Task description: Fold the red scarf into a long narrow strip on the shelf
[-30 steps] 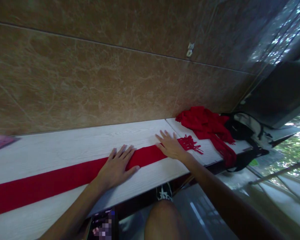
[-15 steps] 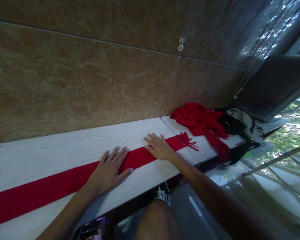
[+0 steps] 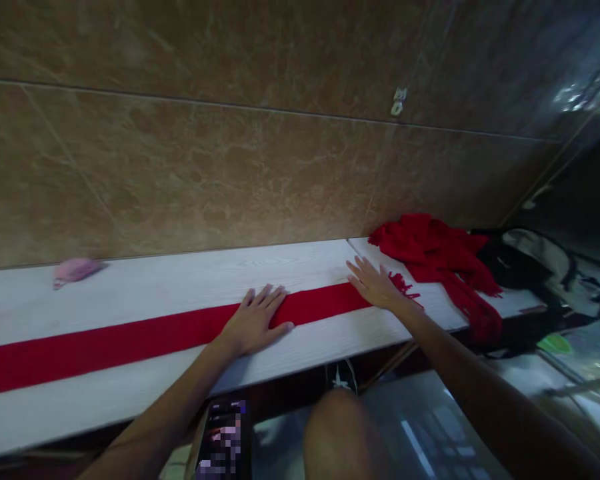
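A long red scarf (image 3: 130, 340) lies flat along a white wooden table (image 3: 170, 287), running from the left edge to a fringed end (image 3: 405, 288) on the right. My left hand (image 3: 255, 323) rests flat on the scarf near its middle, fingers spread. My right hand (image 3: 377, 285) presses flat on the scarf just before the fringe, fingers stretched out. Both hands are open and hold nothing.
A heap of red scarves (image 3: 435, 257) lies at the table's right end, beside a black and white bag (image 3: 545, 267). A small pink object (image 3: 75, 270) sits at the back left. A brown tiled wall (image 3: 230, 153) backs the table. A phone (image 3: 225, 437) and my knee (image 3: 340, 433) are below.
My right hand has slid to the right along the scarf toward the fringe. The left hand stays flat on the scarf. The camera has swung left, bringing the pink object into view.
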